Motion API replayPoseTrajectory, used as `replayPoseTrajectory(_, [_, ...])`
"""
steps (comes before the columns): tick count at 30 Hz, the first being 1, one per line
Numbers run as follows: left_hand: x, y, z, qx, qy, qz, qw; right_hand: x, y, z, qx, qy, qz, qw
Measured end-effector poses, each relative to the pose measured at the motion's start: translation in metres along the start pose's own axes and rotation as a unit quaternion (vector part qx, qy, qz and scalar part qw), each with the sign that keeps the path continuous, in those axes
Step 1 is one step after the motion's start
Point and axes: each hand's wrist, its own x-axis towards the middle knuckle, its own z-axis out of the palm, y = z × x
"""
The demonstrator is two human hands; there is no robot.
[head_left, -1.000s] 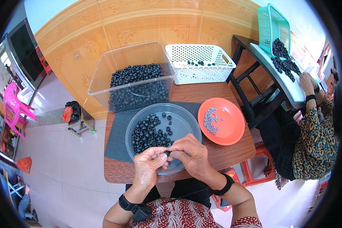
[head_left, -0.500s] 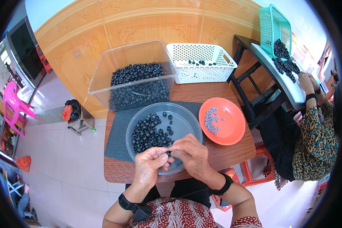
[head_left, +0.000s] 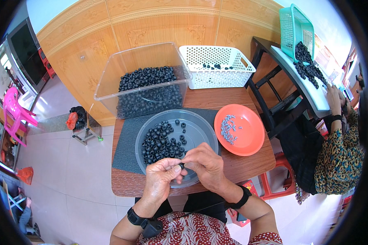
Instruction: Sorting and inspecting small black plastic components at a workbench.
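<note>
My left hand (head_left: 160, 176) and my right hand (head_left: 205, 164) meet over the near rim of a clear round tray (head_left: 200, 130). Between my left thumb and fingers sits a black bead (head_left: 181, 165), mostly covered by the fingertips. My right thumb and forefinger are pinched together right at that bead; whatever they hold is too small to make out. Inside the tray lies a heap of black beads (head_left: 157, 143) with round holes, gathered on its left side. To the right, an orange plate (head_left: 251, 136) carries small silvery pieces (head_left: 227, 128).
A clear bin (head_left: 110, 92) of black beads stands at the back, beside a white perforated basket (head_left: 221, 83) with a few dark pieces. A grey mat (head_left: 126, 141) underlies the tray. At right, another person's hands (head_left: 334, 98) work by a green basket (head_left: 288, 32) spilling black pieces.
My hands stay nearly still, pinched at the bead. The other person's hands at the right have shifted slightly right and downward.
</note>
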Motion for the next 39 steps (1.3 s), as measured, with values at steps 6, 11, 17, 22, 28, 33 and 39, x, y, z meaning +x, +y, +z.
replayPoseTrajectory(6, [0.002,0.001,0.001,0.002,-0.005,-0.005,1.000,0.002,-0.001,-0.002,0.021,-0.017,0.011,1.000])
replayPoseTrajectory(11, [0.001,-0.001,0.002,0.000,-0.002,0.006,1.000,-0.001,-0.001,0.002,0.064,-0.005,0.089,0.994])
replayPoseTrajectory(17, [0.002,-0.001,0.003,-0.017,-0.008,0.017,1.000,-0.003,-0.003,0.004,0.087,0.020,0.113,0.990])
replayPoseTrajectory(22, [0.002,-0.002,0.000,-0.009,-0.008,0.017,1.000,-0.007,-0.007,0.009,0.081,0.020,0.112,0.990])
replayPoseTrajectory(28, [0.002,-0.001,0.002,0.006,-0.003,0.034,0.999,-0.008,-0.008,0.014,0.057,0.027,0.075,0.995])
replayPoseTrajectory(33, [0.002,0.003,0.005,0.009,0.003,0.035,0.999,-0.008,-0.009,0.013,0.029,0.031,0.059,0.997])
replayPoseTrajectory(39, [0.001,0.005,0.002,-0.014,-0.012,0.023,1.000,-0.007,-0.011,0.008,0.030,0.012,0.021,0.999])
